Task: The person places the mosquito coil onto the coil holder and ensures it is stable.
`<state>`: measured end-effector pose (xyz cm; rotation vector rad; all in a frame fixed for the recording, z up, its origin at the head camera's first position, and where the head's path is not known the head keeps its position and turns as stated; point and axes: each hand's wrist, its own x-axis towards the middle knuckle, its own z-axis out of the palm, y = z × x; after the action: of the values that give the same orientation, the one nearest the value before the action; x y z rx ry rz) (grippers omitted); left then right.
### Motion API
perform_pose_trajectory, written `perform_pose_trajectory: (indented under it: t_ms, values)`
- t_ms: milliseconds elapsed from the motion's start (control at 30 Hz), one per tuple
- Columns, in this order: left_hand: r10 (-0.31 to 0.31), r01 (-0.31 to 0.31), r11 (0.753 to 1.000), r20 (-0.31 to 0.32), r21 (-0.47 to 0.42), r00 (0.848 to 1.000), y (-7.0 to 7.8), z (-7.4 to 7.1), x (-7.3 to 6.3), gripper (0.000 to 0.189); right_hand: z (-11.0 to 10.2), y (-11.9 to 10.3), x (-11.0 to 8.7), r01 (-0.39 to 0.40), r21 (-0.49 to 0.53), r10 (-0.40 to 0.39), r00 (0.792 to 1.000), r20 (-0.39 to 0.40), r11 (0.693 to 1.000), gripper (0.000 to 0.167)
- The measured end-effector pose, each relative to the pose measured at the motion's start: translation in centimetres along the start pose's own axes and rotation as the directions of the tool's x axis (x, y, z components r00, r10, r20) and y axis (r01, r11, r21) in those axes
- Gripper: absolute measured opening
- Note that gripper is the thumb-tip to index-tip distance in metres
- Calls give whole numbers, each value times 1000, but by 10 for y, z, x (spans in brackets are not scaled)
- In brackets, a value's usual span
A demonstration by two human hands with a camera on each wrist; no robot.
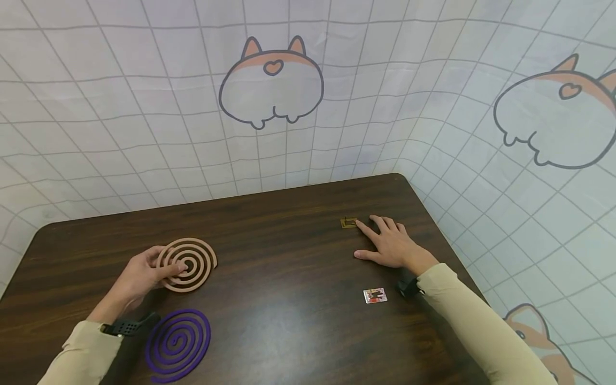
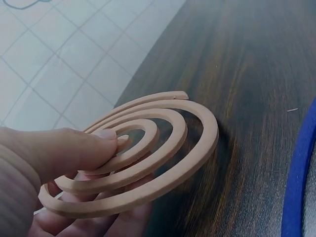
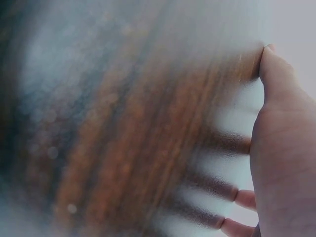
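My left hand (image 1: 139,277) holds a tan mosquito coil (image 1: 185,289), the thumb on top near its centre and the other fingers beneath. In the left wrist view the coil (image 2: 211,133) appears tilted above the table. A purple mosquito coil (image 1: 208,338) lies flat closer to me, and a blue-looking curve of it (image 2: 296,182) shows at that view's right edge. My right hand (image 1: 392,247) is spread low over the table at the far right, its index fingertip at a small flat gold-coloured piece (image 1: 347,222). The right wrist view shows only the thumb side and fingertips.
A small red, white and black printed card or box (image 1: 375,295) lies near my right wrist. The dark wood-grain table (image 1: 279,256) has rounded far corners. A white gridded curtain (image 1: 192,133) with cartoon dogs hangs behind it and along the right side.
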<state>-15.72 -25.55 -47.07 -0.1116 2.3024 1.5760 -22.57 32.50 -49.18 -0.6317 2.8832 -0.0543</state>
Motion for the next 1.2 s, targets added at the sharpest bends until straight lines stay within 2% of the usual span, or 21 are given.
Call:
perform_pose_trajectory:
  t_ms: [200,433,600,1200]
  values:
    - [14,-14,999,-5,-52,1000,0,0,1,58,0,1,0,1,-4,-1,1000,-3,1000,88]
    - [36,-37,997,-20,-74,999,1,0,2,47,0,2,0,0,-9,0,1000,-10,1000,88]
    - [25,-26,994,-11,-111,1000,2,0,3,42,1,2,0,0,-11,0,1000,-8,1000,88]
    - [11,-14,996,-38,-84,999,17,9,9,60,3,1,2,-1,-8,1,1000,-14,1000,88]
